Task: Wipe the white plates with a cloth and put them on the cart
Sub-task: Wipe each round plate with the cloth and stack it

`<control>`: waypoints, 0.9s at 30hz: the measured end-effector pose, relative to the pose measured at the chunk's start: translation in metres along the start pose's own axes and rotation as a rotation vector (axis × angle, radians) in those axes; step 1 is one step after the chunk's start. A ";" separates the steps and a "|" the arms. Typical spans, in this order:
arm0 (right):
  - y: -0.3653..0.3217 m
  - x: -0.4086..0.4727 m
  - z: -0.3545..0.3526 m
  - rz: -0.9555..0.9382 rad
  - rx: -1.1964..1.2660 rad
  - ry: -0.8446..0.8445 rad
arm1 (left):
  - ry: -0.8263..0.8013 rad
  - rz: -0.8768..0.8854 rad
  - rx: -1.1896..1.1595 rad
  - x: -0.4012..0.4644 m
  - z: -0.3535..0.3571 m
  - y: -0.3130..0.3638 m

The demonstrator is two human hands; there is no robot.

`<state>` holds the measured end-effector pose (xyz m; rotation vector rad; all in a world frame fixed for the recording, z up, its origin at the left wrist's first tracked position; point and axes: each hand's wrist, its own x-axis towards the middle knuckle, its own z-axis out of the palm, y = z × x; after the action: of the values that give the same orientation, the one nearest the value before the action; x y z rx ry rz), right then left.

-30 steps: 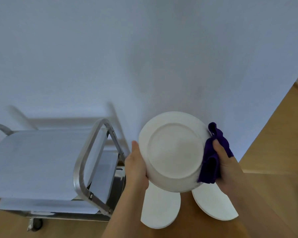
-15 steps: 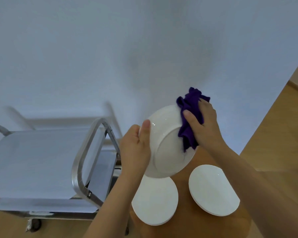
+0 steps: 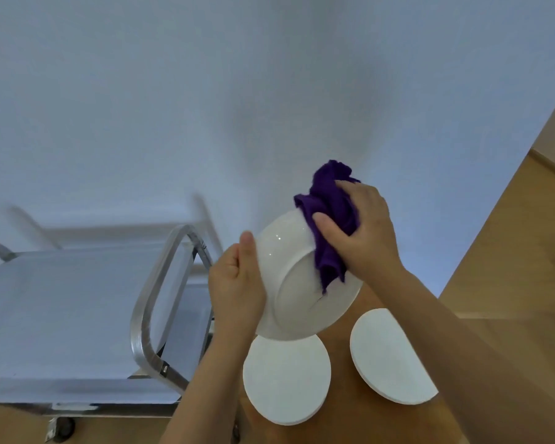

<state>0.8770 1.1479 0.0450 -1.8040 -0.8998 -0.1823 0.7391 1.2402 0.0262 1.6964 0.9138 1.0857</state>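
While the underside of a tilted white plate (image 3: 297, 283) is being wiped, the plate is held up on edge above the wooden table (image 3: 340, 411). Its left rim is gripped by the left hand (image 3: 236, 283), thumb laid along the rim and fingers (image 3: 228, 270) curled round the edge. A bunched purple cloth (image 3: 329, 225) is pressed against the upper right of the plate by the right hand (image 3: 362, 232), whose fingers (image 3: 326, 224) are curled over the cloth. Two more white plates lie flat on the table below: one (image 3: 285, 379) directly under the held plate, the other (image 3: 388, 357) to its right. The cart (image 3: 154, 296) stands just left of the table, its covered top shelf beside the left hand. Since the cart lies leftward, the left hand is judged the nearer one for setting the plate down, with the plate to be levelled first.
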 end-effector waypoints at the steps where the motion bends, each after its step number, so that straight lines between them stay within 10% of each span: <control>1: 0.004 0.002 -0.005 0.054 0.090 -0.039 | 0.024 -0.032 -0.024 0.003 -0.003 0.001; 12: 0.031 -0.037 0.023 0.573 0.925 0.135 | 0.197 -0.421 -0.467 0.010 0.012 0.027; 15: 0.037 -0.027 0.007 0.680 1.090 0.092 | -0.036 -0.405 -0.474 0.011 0.006 0.020; 19: 0.051 -0.012 -0.031 0.737 0.917 -0.225 | -0.795 -0.570 -0.656 0.034 -0.024 0.018; 27: 0.046 -0.013 -0.020 0.634 0.770 -0.084 | -0.670 -0.661 -0.883 0.030 -0.005 0.021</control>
<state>0.9037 1.1170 0.0123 -1.2772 -0.3290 0.5754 0.7473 1.2624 0.0548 0.8020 0.3853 0.3125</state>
